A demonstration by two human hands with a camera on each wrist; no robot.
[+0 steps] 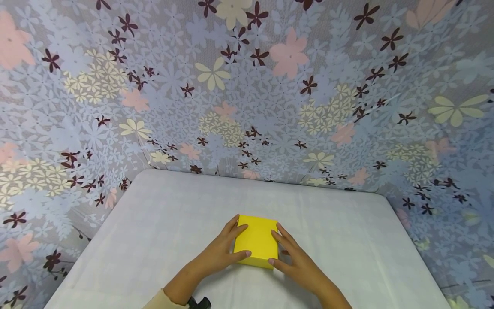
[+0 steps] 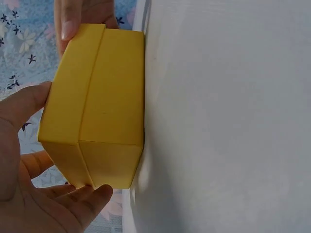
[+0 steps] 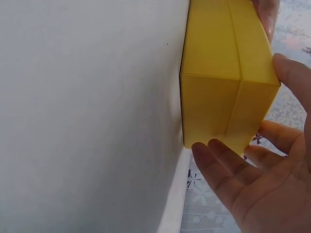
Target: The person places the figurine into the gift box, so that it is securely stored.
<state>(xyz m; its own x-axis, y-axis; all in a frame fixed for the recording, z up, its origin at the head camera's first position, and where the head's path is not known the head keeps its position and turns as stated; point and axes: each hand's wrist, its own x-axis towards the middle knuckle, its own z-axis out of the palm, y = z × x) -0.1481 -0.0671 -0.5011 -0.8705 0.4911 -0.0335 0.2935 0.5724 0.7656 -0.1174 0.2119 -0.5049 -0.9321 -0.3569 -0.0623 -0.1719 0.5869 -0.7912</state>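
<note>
A yellow lidded box (image 1: 256,239) stands on the white-covered table, its lid seam visible along the sides in both wrist views. My left hand (image 1: 221,252) holds its left side, with the thumb at the near corner and fingers along the side and top edge. On the opposite side, my right hand (image 1: 300,262) grips it in much the same way, thumb at the near right corner. The left wrist view shows the left fingers (image 2: 92,206) low against the box's side. In the right wrist view, the right fingertips (image 3: 206,155) touch the other side. The lid is on, so the inside is hidden.
The table (image 1: 173,206) has a pale, faintly checked cover and rounded far corners. Floral-patterned fabric or paper (image 1: 247,94) rises behind it and shows at both sides. A black strap-like object (image 1: 200,303) sits at my left wrist, by a beige sleeve (image 1: 164,300).
</note>
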